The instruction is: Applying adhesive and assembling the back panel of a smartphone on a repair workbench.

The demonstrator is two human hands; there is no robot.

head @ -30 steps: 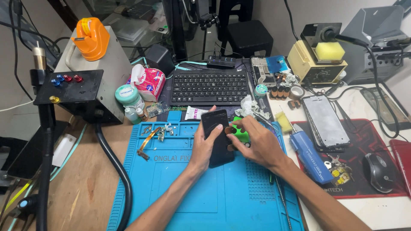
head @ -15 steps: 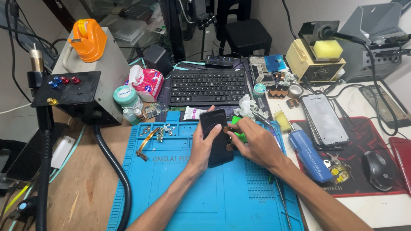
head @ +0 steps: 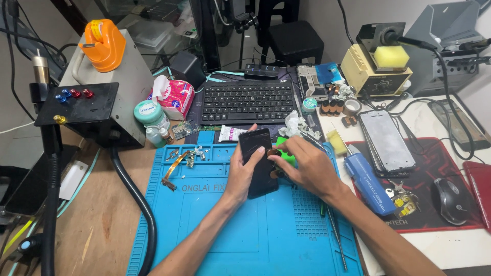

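Both hands work on a black phone [head: 258, 162] over the blue mat [head: 245, 230]. The left hand [head: 240, 171] has its grip closed around the phone's left edge. The right hand [head: 304, 166] has its grip pinching the phone's right edge, near a green tool [head: 284, 147].

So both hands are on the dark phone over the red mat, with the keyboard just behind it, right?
Not quite: the mat under the phone is blue, not red. The head view shows the left hand and right hand on the dark phone over that blue mat, with the keyboard just behind. The red mat lies off to the right.
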